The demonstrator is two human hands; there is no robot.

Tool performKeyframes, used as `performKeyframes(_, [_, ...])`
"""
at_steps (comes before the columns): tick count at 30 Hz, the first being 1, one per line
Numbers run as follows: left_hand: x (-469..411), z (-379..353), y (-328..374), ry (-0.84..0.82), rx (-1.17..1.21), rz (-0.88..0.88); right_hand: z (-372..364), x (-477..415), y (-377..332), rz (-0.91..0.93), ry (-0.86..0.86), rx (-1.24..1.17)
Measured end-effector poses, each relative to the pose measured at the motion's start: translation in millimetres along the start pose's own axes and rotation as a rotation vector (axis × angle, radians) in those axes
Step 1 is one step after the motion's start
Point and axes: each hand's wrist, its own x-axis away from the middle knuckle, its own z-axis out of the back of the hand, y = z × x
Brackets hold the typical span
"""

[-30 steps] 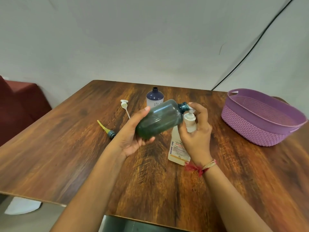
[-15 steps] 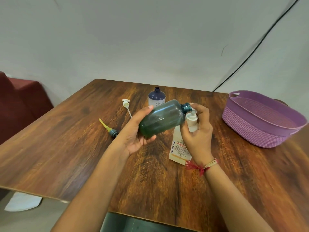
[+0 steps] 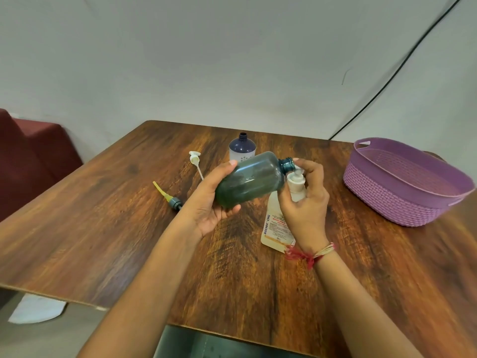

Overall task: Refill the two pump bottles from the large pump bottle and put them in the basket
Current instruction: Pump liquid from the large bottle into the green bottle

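Both forearms reach in from the near edge. The left hand [image 3: 206, 202] is cupped palm-up, thumb raised at the far side, fingers curled; the right hand [image 3: 305, 200], wrist bent, has fingers curled downward, closed in a grip

The light around me is soft and even, a little dim, with no hard shadows on the brown wood-grain table [image 3: 103, 228]. A faint pale highlight sits on the dark green translucent plastic bottle [image 3: 249, 178] in my left hand [image 3: 206, 210]. My forearms look smeared with blur near the bottom edge. The wide lens bends the table's edges and curves the thin black cable [image 3: 387, 78] on the grey wall.
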Motion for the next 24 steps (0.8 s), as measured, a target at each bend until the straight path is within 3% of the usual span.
performKeyframes(24, [-3.1, 0.4, -3.4, -0.018, -0.025, -0.013, 2.5, -4.4, -3.6, 0.006, 0.002, -0.011])
